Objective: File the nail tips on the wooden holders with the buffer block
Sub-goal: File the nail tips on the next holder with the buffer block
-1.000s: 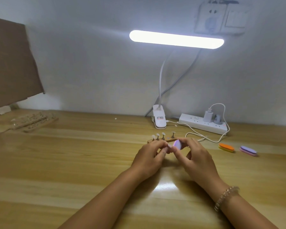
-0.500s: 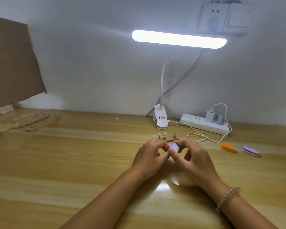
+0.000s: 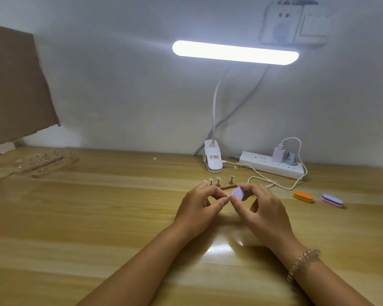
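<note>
My right hand [image 3: 264,208] pinches a small purple buffer block [image 3: 238,193] between thumb and fingers. My left hand [image 3: 200,206] is closed in a pinch right beside it, fingertips nearly touching the block; whatever it grips is too small to make out. Just behind both hands lies a wooden holder [image 3: 229,187] with several white nail tips [image 3: 218,179] standing on small pegs. The hands hide the holder's near part.
More wooden holders with tips [image 3: 42,163] lie at the far left. A clip lamp base [image 3: 213,159] and a white power strip [image 3: 272,165] with a looping cable stand behind. An orange buffer [image 3: 303,196] and a purple buffer [image 3: 332,200] lie at the right. Cardboard [image 3: 13,85] leans at the left.
Both hands stay pinched together in front of the holder. The purple block has shifted slightly in my right hand's fingers, and the view has drifted a little.
</note>
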